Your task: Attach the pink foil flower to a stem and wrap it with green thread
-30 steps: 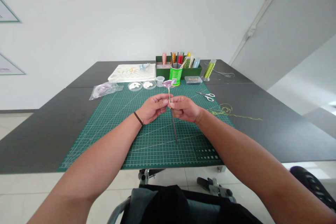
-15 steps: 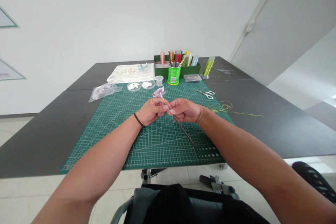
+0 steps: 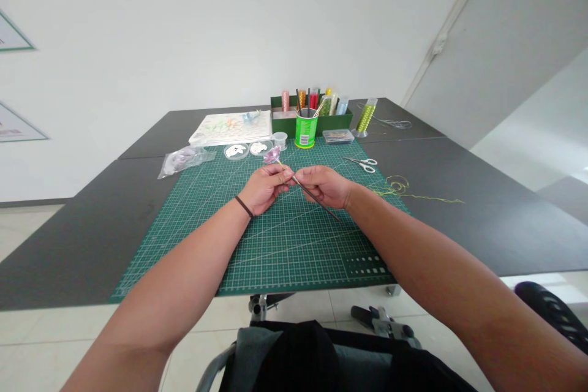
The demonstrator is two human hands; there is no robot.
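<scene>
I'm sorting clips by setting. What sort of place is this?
Probably a craft workroom: a green cutting mat on a dark table, a box of coloured tubes behind it, scissors, and the left hand and right hand pinching the stem of a purple flower.

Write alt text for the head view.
Left hand and right hand hold a thin dark stem topped by a small purple flower, tilted over a green cutting mat. Scissors, a green cup and small dishes lie beyond.

Matt cutting mat (image 3: 275,245); glossy plastic cup (image 3: 305,130).
</scene>
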